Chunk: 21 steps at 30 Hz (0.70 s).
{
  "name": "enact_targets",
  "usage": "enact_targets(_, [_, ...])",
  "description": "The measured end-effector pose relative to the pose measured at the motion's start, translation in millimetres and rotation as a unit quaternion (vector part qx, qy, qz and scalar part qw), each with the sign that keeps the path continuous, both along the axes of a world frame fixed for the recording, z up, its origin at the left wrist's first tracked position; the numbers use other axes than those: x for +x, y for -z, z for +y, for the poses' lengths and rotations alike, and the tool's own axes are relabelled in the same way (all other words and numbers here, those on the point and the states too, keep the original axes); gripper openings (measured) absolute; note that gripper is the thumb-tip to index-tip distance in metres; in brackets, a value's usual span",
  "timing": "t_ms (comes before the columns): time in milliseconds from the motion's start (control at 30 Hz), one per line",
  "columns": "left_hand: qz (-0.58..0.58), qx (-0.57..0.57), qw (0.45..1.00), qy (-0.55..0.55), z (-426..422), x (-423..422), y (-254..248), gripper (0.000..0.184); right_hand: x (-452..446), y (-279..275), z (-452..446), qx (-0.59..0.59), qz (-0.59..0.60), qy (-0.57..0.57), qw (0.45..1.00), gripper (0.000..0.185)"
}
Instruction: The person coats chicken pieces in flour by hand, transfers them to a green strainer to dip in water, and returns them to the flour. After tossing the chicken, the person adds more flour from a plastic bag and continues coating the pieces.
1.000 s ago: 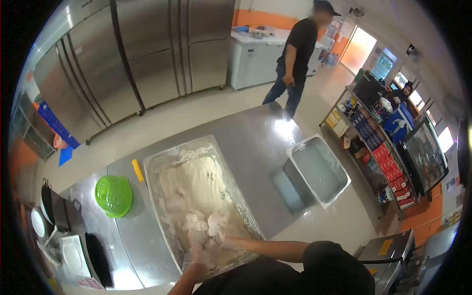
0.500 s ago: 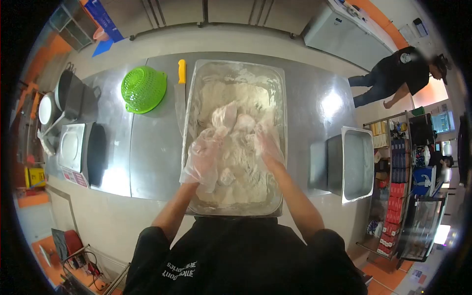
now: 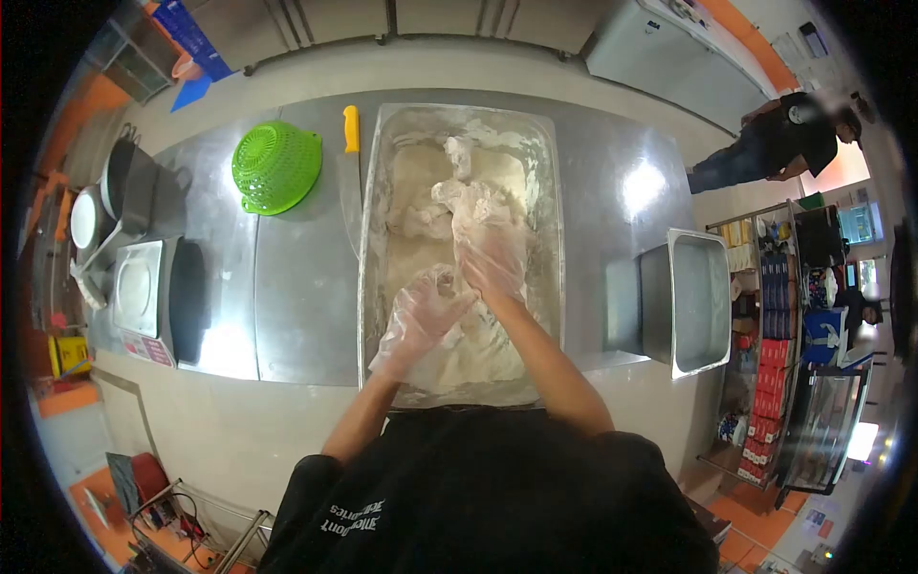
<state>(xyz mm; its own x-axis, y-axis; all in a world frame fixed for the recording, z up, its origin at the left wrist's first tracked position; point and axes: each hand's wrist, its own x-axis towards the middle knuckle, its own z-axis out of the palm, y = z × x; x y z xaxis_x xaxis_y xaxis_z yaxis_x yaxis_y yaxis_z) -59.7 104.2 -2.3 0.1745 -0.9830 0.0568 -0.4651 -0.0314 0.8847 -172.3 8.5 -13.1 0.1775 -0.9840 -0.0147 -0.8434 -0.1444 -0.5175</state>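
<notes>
Both my hands wear clear plastic gloves and are inside a large metal tray (image 3: pixel 558 316) of flour (image 3: pixel 411 172). My right hand (image 3: pixel 492 253) is over the middle, its floury fingers closed around a coated piece of chicken (image 3: pixel 460 158) whose narrow end sticks out toward the far side. Another floured piece (image 3: pixel 416 222) lies to its left, partly buried. My left hand (image 3: pixel 421 316) is curled near the right wrist, its fingertips touching or almost touching it. What is inside its curl is hidden.
A knife (image 3: pixel 351 182) with a yellow handle lies along the tray's left edge, near a green colander (image 3: pixel 277 167). A scale (image 3: pixel 141 292) and pots (image 3: pixel 129 182) stand farther left. An empty deep metal pan (image 3: pixel 700 301) sits right. A person (image 3: pixel 789 143) stands beyond the table.
My right hand has moved left and farther into the tray, onto the chicken. My left hand has shifted right and nearer my body, beside the right wrist.
</notes>
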Motion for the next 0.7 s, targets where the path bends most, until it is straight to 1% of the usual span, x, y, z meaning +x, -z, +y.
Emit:
enact_targets(67, [-0.035, 0.008, 0.998, -0.052, -7.6, -6.4, 9.6, 0.034, 6.2, 7.4, -2.4, -0.052, -0.011, -0.020, 0.998, 0.030])
enact_targets(167, [0.008, 0.103, 0.992, -0.071, -4.5, -3.0, 12.7, 0.028, 7.8, 9.9, -2.7, -0.087, -0.019, -0.054, 0.995, 0.030])
enact_targets(200, [0.050, 0.072, 0.994, -0.071, -1.0, -3.1, 18.4, 0.025, 6.6, 9.5, -1.7, -0.090, -0.019, -0.066, 0.994, 0.030])
enact_targets(267, [0.133, 0.007, 0.989, -0.071, 2.8, -4.2, 21.9, 0.020, 10.7, -8.2, -3.5, -0.110, -0.003, -0.078, 0.991, 0.029])
enact_targets(300, [0.117, 0.029, 0.991, -0.059, 3.8, -3.4, 22.0, 0.019, 12.2, -14.3, -5.1, -0.120, 0.005, -0.083, 0.989, 0.029])
enact_targets(367, [0.085, 0.070, 0.993, -0.036, 0.7, -0.6, -7.7, 0.019, 13.9, -7.0, -12.7, 0.059, 0.003, -0.013, 0.998, 0.034])
enact_targets(433, [0.039, 0.171, 0.984, -0.021, -2.0, -5.9, -15.5, 0.017, 12.7, 4.1, -15.6, 0.109, 0.057, -0.020, 0.992, 0.041])
enact_targets(467, [0.016, 0.221, 0.975, -0.013, -3.4, -8.5, -17.0, 0.017, 11.2, 9.9, -16.4, 0.069, 0.111, -0.063, 0.989, 0.043])
enact_targets(500, [-0.005, 0.204, 0.979, 0.015, -2.0, -11.6, -13.1, 0.017, 9.2, 16.3, -18.6, 0.027, 0.165, -0.105, 0.980, 0.046])
enact_targets(567, [-0.044, 0.170, 0.982, 0.066, 8.4, -19.2, 7.3, 0.017, 4.9, 36.8, -20.0, -0.007, -0.018, -0.097, 0.995, 0.046])
enact_targets(633, [0.025, 0.011, 0.997, 0.073, 12.1, -15.0, 33.7, 0.018, 2.8, 62.2, -21.5, -0.040, -0.201, -0.092, 0.974, 0.047])
enact_targets(667, [0.059, -0.069, 0.993, 0.076, 10.0, -11.9, 27.2, 0.019, 0.8, 75.9, -23.1, -0.055, -0.291, -0.089, 0.951, 0.047])
enact_targets(700, [0.065, 0.000, 0.996, 0.068, 9.2, -7.6, 19.0, 0.019, -4.6, 88.9, -28.5, -0.104, -0.199, -0.105, 0.969, 0.047])
